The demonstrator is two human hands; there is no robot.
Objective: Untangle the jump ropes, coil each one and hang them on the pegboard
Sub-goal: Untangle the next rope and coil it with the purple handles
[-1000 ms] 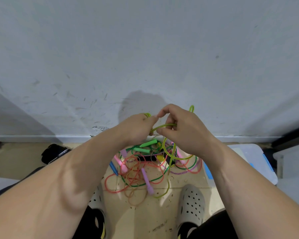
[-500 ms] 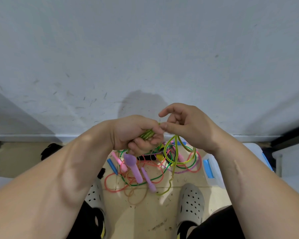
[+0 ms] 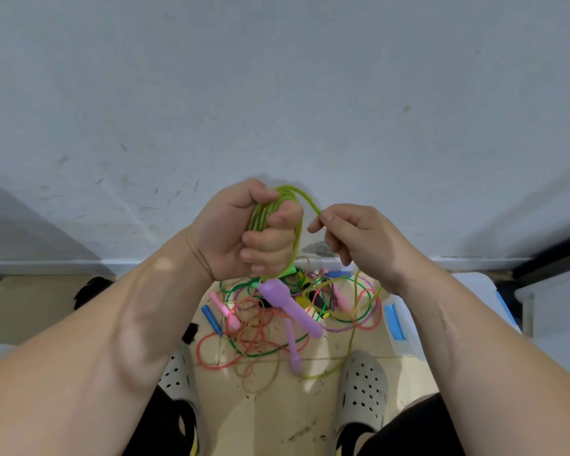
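Glossy yellow-green rope (image 3: 260,214) — loops in left hand (image 3: 237,235)

Bare forearms (image 3: 112,340), black legwear (image 3: 408,429), pale grey perforated clogs (image 3: 364,390).

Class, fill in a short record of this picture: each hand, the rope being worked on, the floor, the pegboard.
Left hand: grips bundled loops of the yellow-green rope
Right hand: pinches a strand leading from those loops
Purple handle: hangs just below the left hand
Floor: tangled pile of orange, green and purple ropes with pink and blue handles
Pegboard: not in view
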